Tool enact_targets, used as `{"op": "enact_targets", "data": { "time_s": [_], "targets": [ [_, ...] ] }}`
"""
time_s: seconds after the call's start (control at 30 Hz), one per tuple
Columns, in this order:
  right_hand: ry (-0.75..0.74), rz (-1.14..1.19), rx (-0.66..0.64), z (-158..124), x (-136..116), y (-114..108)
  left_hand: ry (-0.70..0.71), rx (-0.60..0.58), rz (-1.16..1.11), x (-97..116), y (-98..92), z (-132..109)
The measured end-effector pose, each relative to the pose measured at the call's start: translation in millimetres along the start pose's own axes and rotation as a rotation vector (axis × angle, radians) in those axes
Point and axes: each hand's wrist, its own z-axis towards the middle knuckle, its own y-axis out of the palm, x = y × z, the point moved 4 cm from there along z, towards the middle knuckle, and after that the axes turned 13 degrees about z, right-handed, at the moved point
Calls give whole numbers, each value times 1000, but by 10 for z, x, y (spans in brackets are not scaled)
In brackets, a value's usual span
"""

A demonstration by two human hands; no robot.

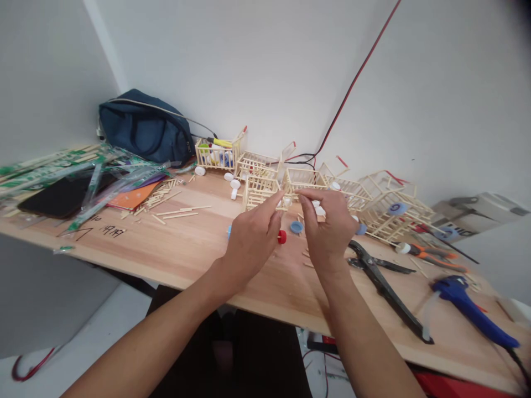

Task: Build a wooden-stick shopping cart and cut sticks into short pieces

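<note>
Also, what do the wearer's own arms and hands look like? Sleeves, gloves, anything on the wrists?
Left hand and right hand are bare: no gloves, and no rings that I can make out. The left forearm and right forearm show no sleeves, watch or bracelet as far as the frame reaches. No cables or clear markings on either.
</note>
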Motion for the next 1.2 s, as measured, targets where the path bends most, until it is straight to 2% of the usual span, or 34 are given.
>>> {"op": "enact_targets", "data": {
  "time_s": [0.3, 1.2],
  "targets": [
    [-14, -6, -3, -20, 9, -9, -11, -31, 34, 9, -15, 10],
    [-32, -3, -4, -15, -14, 1, -17, -26, 27, -3, -18, 9]
  ]
}}
